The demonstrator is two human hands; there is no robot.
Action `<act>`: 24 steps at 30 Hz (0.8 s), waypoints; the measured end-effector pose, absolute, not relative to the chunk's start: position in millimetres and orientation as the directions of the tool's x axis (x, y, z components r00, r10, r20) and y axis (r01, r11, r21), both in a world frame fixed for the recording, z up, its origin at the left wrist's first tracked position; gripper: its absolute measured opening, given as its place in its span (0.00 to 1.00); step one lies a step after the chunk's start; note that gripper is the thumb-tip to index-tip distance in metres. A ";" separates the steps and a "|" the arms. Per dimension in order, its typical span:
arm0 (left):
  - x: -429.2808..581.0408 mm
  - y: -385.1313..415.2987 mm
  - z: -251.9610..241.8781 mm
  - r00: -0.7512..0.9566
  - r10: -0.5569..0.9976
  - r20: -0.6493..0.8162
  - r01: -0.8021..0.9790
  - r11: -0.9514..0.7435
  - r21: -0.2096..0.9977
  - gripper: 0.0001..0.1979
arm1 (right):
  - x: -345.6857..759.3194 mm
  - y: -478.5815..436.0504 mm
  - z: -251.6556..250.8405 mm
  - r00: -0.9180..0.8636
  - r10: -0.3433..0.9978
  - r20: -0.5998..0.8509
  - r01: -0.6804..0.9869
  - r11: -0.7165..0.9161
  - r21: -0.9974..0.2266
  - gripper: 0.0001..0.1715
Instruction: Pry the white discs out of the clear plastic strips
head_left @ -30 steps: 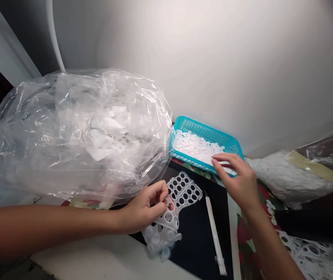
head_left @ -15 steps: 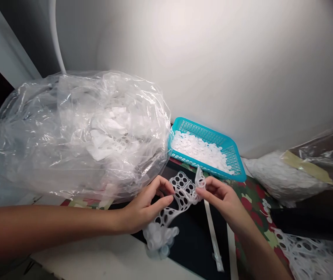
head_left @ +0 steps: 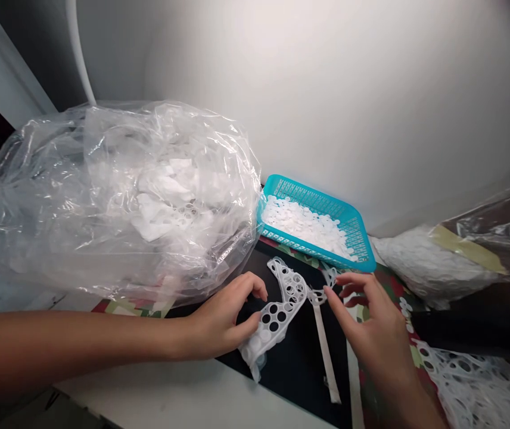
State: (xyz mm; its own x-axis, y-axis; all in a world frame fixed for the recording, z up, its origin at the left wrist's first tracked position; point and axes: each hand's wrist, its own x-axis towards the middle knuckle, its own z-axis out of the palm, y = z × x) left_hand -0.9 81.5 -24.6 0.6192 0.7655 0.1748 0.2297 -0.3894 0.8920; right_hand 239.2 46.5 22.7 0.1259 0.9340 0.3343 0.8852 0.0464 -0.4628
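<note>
A strip of translucent white sheet punched with round holes (head_left: pixel 274 317) lies twisted on a black surface (head_left: pixel 299 363) between my hands. Its near end, by my left thumb, still has white discs in it. My left hand (head_left: pixel 230 313) is open beside the strip, thumb and curled fingers apart. At the strip's far right end, my right hand (head_left: pixel 373 322) is open too, thumb and fingers spread around its thin tip. Whether the right fingertips touch that tip I cannot tell. Just beyond stands a turquoise basket (head_left: pixel 364 241) with many loose white discs (head_left: pixel 304 223) in it.
A large clear plastic bag (head_left: pixel 116 179) of white scraps fills the left. More punched sheet (head_left: pixel 482 381) lies at lower right, with a bag of white pieces (head_left: pixel 434 262) behind it. A pale narrow strip (head_left: pixel 326 357) lies on the black surface. A wall rises behind.
My right hand has moved right and opened from its pinch on the strip. The punched strip has stretched out and turned, its disc-filled end now flatter. My left hand has shifted slightly left.
</note>
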 end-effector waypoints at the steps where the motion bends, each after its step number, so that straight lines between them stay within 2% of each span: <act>1: -0.7 81.5 -25.6 0.628 0.757 0.178 0.248 -0.412 0.877 0.11 | 233.2 40.2 23.3 0.085 0.946 0.312 0.886 0.071 -0.458 0.11; 2: -0.4 81.6 -26.8 0.638 0.748 0.182 0.262 -0.433 0.862 0.11 | 226.9 34.0 22.9 0.040 0.969 0.242 0.869 0.086 -0.488 0.13; 4: 0.4 81.8 -29.3 0.651 0.734 0.196 0.271 -0.466 0.842 0.11 | 214.2 23.5 19.1 -0.081 0.997 0.010 0.822 0.072 -0.565 0.20; 6: 1.2 82.1 -31.5 0.656 0.726 0.207 0.267 -0.480 0.836 0.11 | 203.5 17.7 13.3 -0.172 0.974 -0.150 0.793 0.046 -0.608 0.18; 10: 2.0 82.2 -31.2 0.655 0.725 0.213 0.227 -0.458 0.860 0.10 | 192.0 21.7 6.7 -0.217 0.967 -0.132 0.694 0.058 -0.717 0.15; 14: 1.6 83.1 -22.2 0.599 0.784 0.159 0.149 -0.305 0.941 0.07 | 189.6 31.5 12.8 -0.191 0.966 -0.176 0.360 -0.098 -0.928 0.14; 18: -0.6 87.0 -11.2 0.632 0.774 0.021 0.060 -0.077 0.995 0.12 | 189.3 36.2 20.6 -0.105 0.972 -0.208 0.116 -0.196 -0.974 0.14; 21: -2.0 89.4 -9.1 0.758 0.649 -0.069 0.005 0.100 0.995 0.16 | 191.0 39.1 19.6 -0.076 0.983 -0.169 0.133 -0.158 -0.978 0.13; 24: -1.2 89.6 -12.0 0.828 0.539 -0.157 -0.048 0.347 0.936 0.13 | 193.9 41.5 15.0 -0.048 0.983 -0.176 0.212 -0.162 -0.964 0.14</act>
State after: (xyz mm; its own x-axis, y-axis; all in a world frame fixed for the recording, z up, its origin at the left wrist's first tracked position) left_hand -1.2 89.6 -12.0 0.8277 0.5387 -0.1572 -0.0482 0.3474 0.9365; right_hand 193.9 41.5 15.0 -0.0475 0.9833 -0.1759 0.2116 -0.1622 -0.9638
